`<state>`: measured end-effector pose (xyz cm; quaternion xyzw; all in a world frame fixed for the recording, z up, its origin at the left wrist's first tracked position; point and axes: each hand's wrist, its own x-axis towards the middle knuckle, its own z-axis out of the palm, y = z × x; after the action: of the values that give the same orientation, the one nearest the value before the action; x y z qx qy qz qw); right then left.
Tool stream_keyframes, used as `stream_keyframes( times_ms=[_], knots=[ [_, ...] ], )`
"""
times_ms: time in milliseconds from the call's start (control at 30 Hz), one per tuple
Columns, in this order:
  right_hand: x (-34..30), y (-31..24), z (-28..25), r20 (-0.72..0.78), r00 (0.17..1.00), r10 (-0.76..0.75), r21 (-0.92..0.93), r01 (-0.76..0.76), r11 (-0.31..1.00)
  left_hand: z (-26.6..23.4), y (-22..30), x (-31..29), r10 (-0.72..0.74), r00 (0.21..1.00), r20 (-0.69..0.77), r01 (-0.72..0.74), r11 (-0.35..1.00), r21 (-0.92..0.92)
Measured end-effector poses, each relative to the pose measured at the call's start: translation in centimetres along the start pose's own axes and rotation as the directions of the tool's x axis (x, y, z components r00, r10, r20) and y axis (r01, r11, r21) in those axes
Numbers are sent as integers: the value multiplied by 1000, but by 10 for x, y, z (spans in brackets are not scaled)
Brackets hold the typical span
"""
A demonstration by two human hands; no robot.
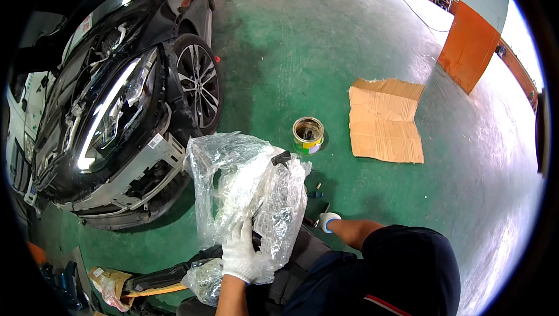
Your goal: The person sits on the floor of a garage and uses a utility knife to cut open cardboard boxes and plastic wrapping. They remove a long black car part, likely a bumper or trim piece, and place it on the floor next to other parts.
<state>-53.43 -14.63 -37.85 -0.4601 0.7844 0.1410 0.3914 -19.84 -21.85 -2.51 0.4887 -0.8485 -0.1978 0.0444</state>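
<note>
While gripping a clear plastic-wrapped car part (pixel 247 193) near its lower edge, left hand (pixel 240 253) in a white glove, fingers closed on the wrap. Right hand (pixel 326 221), gloved too, down at the green floor (pixel 326 54) just right of the bundle; whether shut or spread, cannot tell. Beyond, an open tin can (pixel 307 135), then flattened cardboard (pixel 385 119) to its right. Far left, a dark car (pixel 110 106) with its bumper off.

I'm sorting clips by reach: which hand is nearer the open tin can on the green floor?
The right hand. It is down by the floor, below the tin can with bare floor between. The left hand is farther back, gripping the clear plastic wrap.
</note>
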Motion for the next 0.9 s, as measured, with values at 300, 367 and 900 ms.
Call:
stream_keyframes(
  times_ms=[300, 367, 900],
  knots=[
    [-2, -40, -75, -289, 956, 50, 278, 34, 960, -12, 8, -7, 0, 1000, -25, 1, 1000, 15],
    [1, -40, -103, -442, 891, 100, 487, 144, 862, -16, 15, -7, 10, 1000, -29, -9, 999, 32],
    [-240, -145, -335, -263, 257, -930, -65, 957, 283, -25, 36, -16, 363, 920, -148, -358, 932, 59]
  ],
)
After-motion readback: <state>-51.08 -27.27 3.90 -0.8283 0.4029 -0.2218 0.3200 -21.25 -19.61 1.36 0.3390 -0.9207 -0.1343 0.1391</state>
